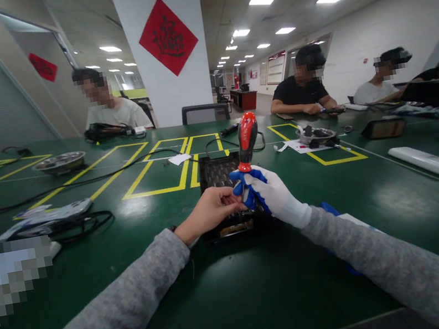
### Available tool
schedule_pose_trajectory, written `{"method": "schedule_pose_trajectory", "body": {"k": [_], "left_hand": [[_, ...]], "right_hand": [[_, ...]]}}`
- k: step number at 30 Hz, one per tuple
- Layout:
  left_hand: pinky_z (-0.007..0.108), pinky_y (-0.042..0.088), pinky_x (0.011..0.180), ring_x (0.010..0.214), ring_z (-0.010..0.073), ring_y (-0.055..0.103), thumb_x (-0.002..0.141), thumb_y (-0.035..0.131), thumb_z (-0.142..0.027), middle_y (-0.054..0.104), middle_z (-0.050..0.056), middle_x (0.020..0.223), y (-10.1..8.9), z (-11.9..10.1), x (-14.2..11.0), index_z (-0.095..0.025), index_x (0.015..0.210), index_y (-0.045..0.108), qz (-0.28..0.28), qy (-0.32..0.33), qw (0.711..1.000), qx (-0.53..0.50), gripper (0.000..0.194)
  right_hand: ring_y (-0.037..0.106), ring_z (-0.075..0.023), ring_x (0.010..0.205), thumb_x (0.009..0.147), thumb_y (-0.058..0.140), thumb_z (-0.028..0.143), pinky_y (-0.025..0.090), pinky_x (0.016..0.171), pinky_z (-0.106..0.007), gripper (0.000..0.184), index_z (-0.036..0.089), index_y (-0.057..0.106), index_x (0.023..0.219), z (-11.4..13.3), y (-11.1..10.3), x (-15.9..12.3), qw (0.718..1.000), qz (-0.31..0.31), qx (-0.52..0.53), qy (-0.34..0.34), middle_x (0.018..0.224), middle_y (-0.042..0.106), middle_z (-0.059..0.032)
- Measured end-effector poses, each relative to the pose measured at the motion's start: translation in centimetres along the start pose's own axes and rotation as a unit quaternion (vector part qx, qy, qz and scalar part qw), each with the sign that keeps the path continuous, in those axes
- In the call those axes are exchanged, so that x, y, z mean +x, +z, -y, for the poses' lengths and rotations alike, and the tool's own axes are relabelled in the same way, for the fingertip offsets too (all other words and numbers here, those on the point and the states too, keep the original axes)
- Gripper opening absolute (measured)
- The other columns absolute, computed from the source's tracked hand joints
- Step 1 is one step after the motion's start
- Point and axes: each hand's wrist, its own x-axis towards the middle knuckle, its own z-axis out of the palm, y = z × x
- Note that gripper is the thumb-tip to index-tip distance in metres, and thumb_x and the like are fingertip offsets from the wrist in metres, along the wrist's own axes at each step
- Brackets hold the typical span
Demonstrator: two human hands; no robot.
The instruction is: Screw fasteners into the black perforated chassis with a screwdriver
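Observation:
My right hand point(272, 192), in a white glove with blue fingers, grips a screwdriver point(248, 137). The red and black handle points upward out of the fist, and the shaft is hidden by my fingers. Bare and closed, my left hand point(218, 208) meets the gloved fingers from the left. Its fingertips are pinched, and whatever lies between them is hidden. Beneath both hands is an open black casing point(216, 169) with a textured inside. A brownish strip point(236, 229) shows at its near side.
A blue and white glove point(357, 220) lies beside my right forearm. Metal bowls point(60, 163) point(318, 135) stand left and right. A black cable point(120, 172) crosses the green table point(227, 309). A white power bank-like device point(427, 159) is at right. Several people sit around.

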Motion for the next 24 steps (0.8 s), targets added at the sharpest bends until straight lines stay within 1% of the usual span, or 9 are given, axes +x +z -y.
{"method": "schedule_pose_trajectory", "body": {"k": [3,6,8,10,13,16,20,22,24], "left_hand": [[0.021,0.044,0.064,0.067,0.0121,0.057,0.079,0.062,-0.028,0.066,0.004,0.076,-0.13,0.09,-0.04,-0.01,0.085,0.066,0.019,0.018,1.0,0.011,0.02],[0.02,0.04,0.058,0.06,0.0099,0.051,0.081,0.058,-0.031,0.062,0.003,0.072,-0.18,0.04,-0.11,-0.009,0.086,0.066,0.023,0.028,0.999,0.03,0.024],[0.018,0.035,0.052,0.054,0.008,0.046,0.081,0.058,-0.032,0.058,0.0,0.066,-0.12,-0.06,-0.13,-0.009,0.083,0.065,0.012,0.022,0.999,0.043,0.024],[0.018,0.034,0.05,0.053,0.0074,0.044,0.077,0.063,-0.032,0.056,-0.001,0.063,-0.03,-0.13,-0.13,-0.01,0.079,0.064,-0.005,0.01,0.999,0.044,0.023],[0.018,0.037,0.054,0.057,0.0084,0.048,0.072,0.069,-0.031,0.059,0.0,0.068,0.03,-0.06,-0.09,-0.01,0.077,0.063,-0.006,-0.004,1.0,0.007,0.022],[0.019,0.039,0.056,0.06,0.0091,0.05,0.076,0.065,-0.029,0.062,0.002,0.072,-0.03,0.09,-0.09,-0.01,0.082,0.064,0.017,0.003,1.0,-0.025,0.02],[0.019,0.039,0.056,0.06,0.0091,0.049,0.081,0.058,-0.029,0.061,0.002,0.071,-0.07,0.07,-0.07,-0.009,0.085,0.064,0.035,0.021,0.999,-0.014,0.022],[0.019,0.039,0.055,0.058,0.0089,0.048,0.081,0.059,-0.031,0.058,0.001,0.068,-0.02,0.11,0.01,-0.009,0.084,0.064,0.027,0.018,0.999,0.001,0.022],[0.019,0.039,0.055,0.059,0.0094,0.049,0.077,0.063,-0.033,0.057,0.0,0.068,0.04,0.25,0.12,-0.01,0.083,0.063,0.007,0.009,1.0,0.018,0.024]], "right_hand": [[0.048,-0.0059,0.047,0.08,0.056,0.043,0.043,0.043,-0.019,0.038,0.017,0.061,0.107,0.03,-0.05,0.06,1.0,-0.009,-0.018,0.007,0.071,0.06,0.0],[0.049,-0.0061,0.049,0.079,0.057,0.044,0.043,0.045,-0.018,0.04,0.016,0.062,0.107,0.07,-0.09,0.08,1.0,-0.013,-0.025,0.011,0.071,0.059,-0.0001],[0.05,-0.0063,0.049,0.079,0.057,0.044,0.043,0.046,-0.019,0.039,0.017,0.062,0.106,0.04,-0.07,0.07,1.0,-0.013,-0.023,0.006,0.071,0.059,0.0],[0.051,-0.0067,0.051,0.079,0.057,0.043,0.044,0.048,-0.019,0.037,0.017,0.062,0.106,0.01,-0.02,0.03,1.0,-0.011,-0.023,-0.001,0.073,0.06,-0.0004],[0.052,-0.0076,0.055,0.079,0.057,0.041,0.046,0.051,-0.02,0.035,0.017,0.062,0.104,0.02,0.04,-0.05,0.999,-0.008,-0.03,-0.01,0.074,0.062,-0.0008],[0.052,-0.0073,0.054,0.079,0.057,0.042,0.045,0.049,-0.02,0.036,0.017,0.061,0.105,0.0,-0.01,-0.08,0.999,-0.006,-0.033,-0.012,0.073,0.061,-0.0001],[0.05,-0.006,0.05,0.08,0.056,0.043,0.042,0.046,-0.019,0.037,0.018,0.061,0.106,-0.19,-0.18,0.02,1.0,0.0,-0.026,-0.003,0.073,0.059,0.0003],[0.05,-0.0058,0.049,0.08,0.057,0.042,0.042,0.045,-0.019,0.036,0.018,0.062,0.106,-0.25,-0.2,0.05,1.0,0.001,-0.024,-0.003,0.073,0.059,0.0005],[0.05,-0.0061,0.05,0.079,0.057,0.042,0.043,0.046,-0.019,0.036,0.018,0.062,0.105,-0.22,-0.15,0.05,1.0,0.003,-0.02,-0.006,0.072,0.059,0.0008]]}}
